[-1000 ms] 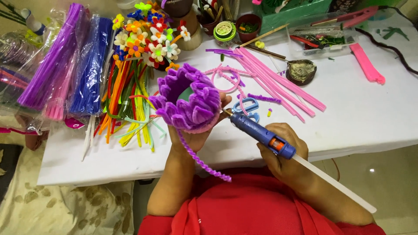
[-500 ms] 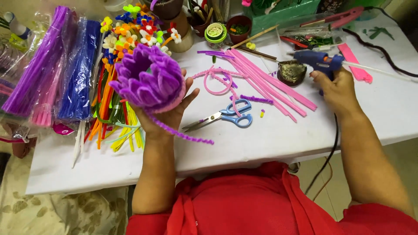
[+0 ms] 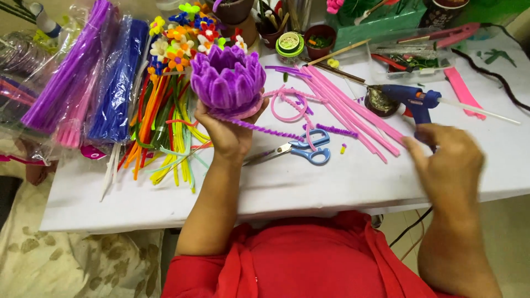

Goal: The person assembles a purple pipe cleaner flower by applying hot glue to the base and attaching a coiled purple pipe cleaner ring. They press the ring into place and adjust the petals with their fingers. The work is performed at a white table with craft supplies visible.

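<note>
The left hand (image 3: 229, 132) is clamped from below around a purple flower (image 3: 227, 80) made of fuzzy craft stems, holding it upright above the white counter (image 3: 309, 182). A twisted purple stem (image 3: 265, 129) trails from the base of the flower to the right, passing over the scissors (image 3: 301, 150), which lie on the counter with blue handles and blades pointing left.

The right hand (image 3: 447, 160) hangs over the counter's near edge with its fingers loosely spread, gripping nothing. Just beyond its fingertips stands a blue glue gun (image 3: 414, 100), resting on the counter with a white glue stick jutting out to the right. A small dark round dish (image 3: 380, 102) sits just beside the gun's nozzle.

Between the two hands lies a fan of long pink stems (image 3: 353, 107), along with a curled pink loop (image 3: 287, 105). To the left of the flower are bundles of green, yellow and orange stems (image 3: 165, 127), and farther left, bagged purple stems (image 3: 66, 72) and blue stems (image 3: 118, 83). Small finished flowers (image 3: 187, 33) in mixed colours stand behind the purple flower.
</note>
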